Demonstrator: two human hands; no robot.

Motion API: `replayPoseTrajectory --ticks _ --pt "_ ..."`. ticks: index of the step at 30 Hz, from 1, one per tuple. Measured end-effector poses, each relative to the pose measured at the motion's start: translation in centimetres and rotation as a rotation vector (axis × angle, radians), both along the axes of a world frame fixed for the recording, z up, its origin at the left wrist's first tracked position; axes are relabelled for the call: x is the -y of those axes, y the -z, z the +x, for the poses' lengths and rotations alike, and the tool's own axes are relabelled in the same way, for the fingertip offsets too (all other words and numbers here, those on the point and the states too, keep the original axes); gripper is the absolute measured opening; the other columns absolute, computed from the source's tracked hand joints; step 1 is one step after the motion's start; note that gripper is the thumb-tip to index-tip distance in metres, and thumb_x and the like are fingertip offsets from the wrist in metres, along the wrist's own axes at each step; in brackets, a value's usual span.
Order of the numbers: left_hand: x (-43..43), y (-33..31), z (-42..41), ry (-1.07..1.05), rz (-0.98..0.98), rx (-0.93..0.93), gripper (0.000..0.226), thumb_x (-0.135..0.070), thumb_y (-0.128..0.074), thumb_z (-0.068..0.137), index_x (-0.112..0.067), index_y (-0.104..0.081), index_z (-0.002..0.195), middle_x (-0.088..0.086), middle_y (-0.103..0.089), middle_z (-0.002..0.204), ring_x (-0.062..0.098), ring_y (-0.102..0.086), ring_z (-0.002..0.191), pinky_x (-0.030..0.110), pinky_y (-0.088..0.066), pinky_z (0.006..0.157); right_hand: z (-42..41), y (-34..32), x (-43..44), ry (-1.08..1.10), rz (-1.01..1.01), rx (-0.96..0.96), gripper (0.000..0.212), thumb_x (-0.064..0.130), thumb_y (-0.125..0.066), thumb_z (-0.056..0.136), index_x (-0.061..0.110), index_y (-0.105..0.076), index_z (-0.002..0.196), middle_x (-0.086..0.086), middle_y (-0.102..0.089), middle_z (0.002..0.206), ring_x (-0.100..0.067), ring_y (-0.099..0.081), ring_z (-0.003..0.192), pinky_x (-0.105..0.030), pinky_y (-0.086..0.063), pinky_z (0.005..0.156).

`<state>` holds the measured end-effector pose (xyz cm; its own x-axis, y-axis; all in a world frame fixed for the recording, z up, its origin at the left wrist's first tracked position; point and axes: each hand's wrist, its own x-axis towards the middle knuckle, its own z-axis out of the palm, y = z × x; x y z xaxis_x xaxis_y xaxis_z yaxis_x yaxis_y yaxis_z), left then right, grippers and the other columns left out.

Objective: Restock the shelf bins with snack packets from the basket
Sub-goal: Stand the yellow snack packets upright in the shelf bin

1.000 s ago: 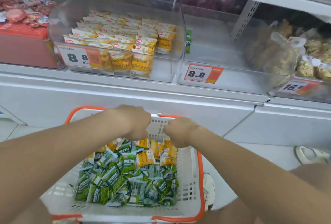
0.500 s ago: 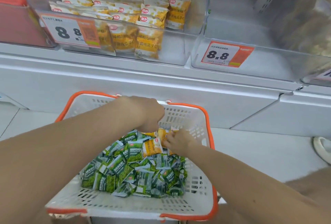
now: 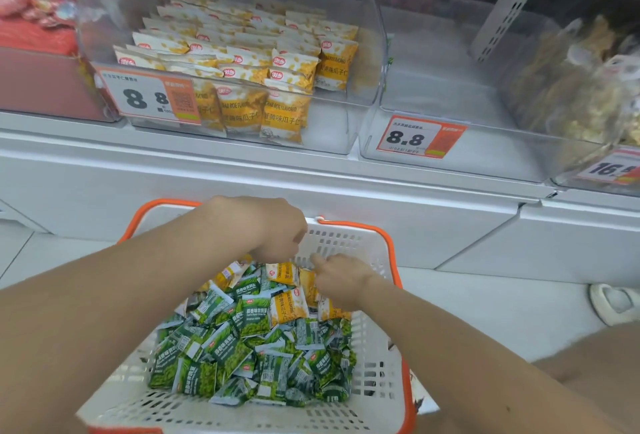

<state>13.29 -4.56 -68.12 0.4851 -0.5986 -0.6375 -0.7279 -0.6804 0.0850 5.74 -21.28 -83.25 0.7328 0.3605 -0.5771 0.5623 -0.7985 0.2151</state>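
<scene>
Your left hand (image 3: 273, 229) and right hand (image 3: 341, 277) curl among the basket's (image 3: 375, 374) yellow packets (image 3: 287, 307) — grip hidden; take yellows, leave green packets (image 3: 242, 347).

basket (image 3: 375, 385) sat lower centre, packets (image 3: 249, 350) piled in it. shelf (image 3: 242, 184) above it: stocked bin (image 3: 346, 128) upper left, second bin (image 3: 485, 159) directly right of it.

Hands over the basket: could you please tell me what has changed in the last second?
The left hand and right hand dropped from above the far rim of the basket onto the yellow packets; whether either grips one is hidden. The green packets lie as before.
</scene>
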Motion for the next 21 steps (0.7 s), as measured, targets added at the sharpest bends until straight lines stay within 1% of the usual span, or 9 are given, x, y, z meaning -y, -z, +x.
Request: replayPoseTrajectory --ticks 4,7,8,11,13,15,17,19,21 --pt "-1.5 -1.6 0.5 -0.067 -0.072 0.072 0.039 -0.035 -0.043 0.107 -0.010 -0.071 0.114 0.009 -0.070 0.114 0.031 -0.064 0.107 0.042 -0.055 0.091 0.5 -3.4 -1.1 0.162 0.290 0.116 0.021 0.008 -0.057 0.093 0.006 -0.069 0.110 -0.011 -0.042 0.127 -0.028 -0.057 0.087 -0.041 -0.051 0.068" --pt "-2.8 -3.7 1.0 -0.141 -0.219 0.168 0.036 -0.033 -0.045 0.106 -0.010 -0.073 0.101 0.008 -0.070 0.098 0.025 -0.062 0.092 0.042 -0.057 0.085 0.8 -7.2 -2.2 0.254 0.528 0.190 0.002 0.012 -0.060 0.083 0.010 -0.060 0.084 -0.009 -0.053 0.096 -0.028 -0.056 0.075 -0.039 -0.047 0.060" --pt "-3.3 -4.3 1.2 -0.169 -0.275 0.188 0.035 -0.031 -0.046 0.105 -0.010 -0.073 0.098 0.008 -0.071 0.092 0.026 -0.064 0.086 0.042 -0.057 0.081 0.8 -8.5 -2.6 0.309 0.614 0.211 0.009 0.012 -0.062 0.079 0.014 -0.053 0.081 -0.006 -0.053 0.089 -0.027 -0.054 0.072 -0.042 -0.050 0.059" --pt "-4.2 -6.6 1.4 -0.216 -0.409 0.227 0.031 -0.025 -0.049 0.102 -0.009 -0.072 0.088 0.010 -0.071 0.081 0.030 -0.064 0.078 0.040 -0.054 0.069 0.9 -12.4 -3.4 0.468 0.882 0.296 0.032 0.019 -0.069 0.076 0.027 -0.047 0.097 0.002 -0.061 0.088 -0.023 -0.058 0.077 -0.044 -0.053 0.065" --pt "-4.6 -7.9 1.5 -0.271 -0.480 0.257 0.031 -0.026 -0.051 0.100 -0.011 -0.071 0.082 0.007 -0.069 0.075 0.029 -0.063 0.075 0.040 -0.050 0.066 0.9 -15.6 -4.1 0.612 1.060 0.350 0.040 0.023 -0.073 0.076 0.032 -0.050 0.108 0.007 -0.067 0.092 -0.019 -0.063 0.081 -0.041 -0.055 0.071" --pt "-4.8 -9.1 1.5 -0.350 -0.559 0.266 0.034 -0.027 -0.050 0.099 -0.010 -0.068 0.076 0.008 -0.067 0.071 0.028 -0.063 0.073 0.038 -0.048 0.062 1.4 -18.6 -4.4 0.773 1.265 0.377 0.042 0.020 -0.078 0.074 0.032 -0.060 0.111 0.007 -0.071 0.087 -0.016 -0.070 0.076 -0.041 -0.060 0.072" --pt "-4.8 -10.2 1.7 -0.486 -0.697 0.163 0.033 -0.024 -0.048 0.095 -0.005 -0.068 0.078 0.013 -0.071 0.077 0.028 -0.068 0.075 0.038 -0.053 0.064 1.7 -21.2 -4.3 0.884 1.417 0.399 0.043 0.016 -0.079 0.075 0.029 -0.066 0.113 0.005 -0.074 0.086 -0.018 -0.074 0.075 -0.046 -0.062 0.075" --pt "-4.6 -11.4 1.6 -0.709 -0.899 -0.126 0.030 -0.017 -0.050 0.102 -0.001 -0.072 0.090 0.014 -0.077 0.085 0.027 -0.076 0.082 0.040 -0.062 0.074 1.7 -23.2 -3.9 0.944 1.504 0.402 0.040 0.006 -0.075 0.080 0.024 -0.070 0.116 0.004 -0.074 0.095 -0.019 -0.075 0.082 -0.047 -0.062 0.081" --pt "-4.6 -12.6 1.2 -0.851 -1.101 -0.368 0.024 -0.015 -0.056 0.105 0.001 -0.073 0.100 0.019 -0.078 0.091 0.029 -0.079 0.087 0.039 -0.066 0.077 1.5 -24.6 -3.2 0.981 1.579 0.344 0.034 -0.001 -0.071 0.087 0.021 -0.073 0.113 0.003 -0.076 0.103 -0.018 -0.075 0.091 -0.041 -0.060 0.085"
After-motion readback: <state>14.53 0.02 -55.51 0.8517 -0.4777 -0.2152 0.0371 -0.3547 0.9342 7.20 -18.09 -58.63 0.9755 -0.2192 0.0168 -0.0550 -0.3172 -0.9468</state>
